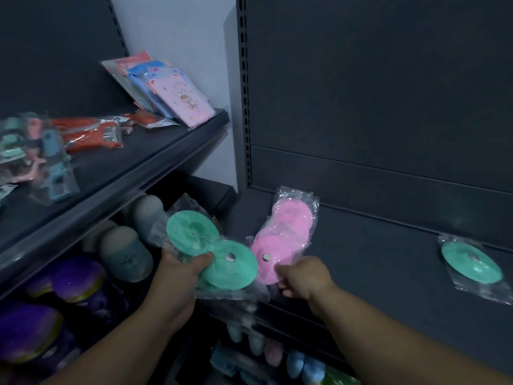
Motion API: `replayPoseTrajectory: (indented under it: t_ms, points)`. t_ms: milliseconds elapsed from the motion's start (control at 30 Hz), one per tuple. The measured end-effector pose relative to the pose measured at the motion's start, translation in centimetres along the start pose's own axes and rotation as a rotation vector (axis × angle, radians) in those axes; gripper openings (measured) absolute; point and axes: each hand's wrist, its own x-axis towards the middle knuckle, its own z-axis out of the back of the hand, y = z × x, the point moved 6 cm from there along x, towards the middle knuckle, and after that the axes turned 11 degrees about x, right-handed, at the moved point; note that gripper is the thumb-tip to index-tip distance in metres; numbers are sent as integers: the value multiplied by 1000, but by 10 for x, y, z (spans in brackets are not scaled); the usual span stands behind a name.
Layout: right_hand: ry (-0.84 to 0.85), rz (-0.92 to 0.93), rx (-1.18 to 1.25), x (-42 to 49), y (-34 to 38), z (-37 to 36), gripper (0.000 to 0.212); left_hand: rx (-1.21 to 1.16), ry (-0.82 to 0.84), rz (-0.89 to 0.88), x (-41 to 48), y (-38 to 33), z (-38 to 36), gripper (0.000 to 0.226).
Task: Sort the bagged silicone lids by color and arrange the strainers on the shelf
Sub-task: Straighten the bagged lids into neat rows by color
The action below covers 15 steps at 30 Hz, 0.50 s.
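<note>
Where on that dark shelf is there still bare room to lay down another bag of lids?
The widest bare patch on the right shelf lies between the pink bagged lids and the lone green bagged lid. The front left corner is crowded: the left hand grips green bagged lids there, and the right hand is at the pink ones.
</note>
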Motion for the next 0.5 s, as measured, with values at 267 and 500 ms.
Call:
replayPoseTrajectory:
  t_ms: [267,500]
  points:
    - [84,-27,-403,-14,11,13,28,41,169,2,5,-5,-35,50]
    - [123,60,136,-57,35,36,52,104,332,25,-9,-8,-75,44]
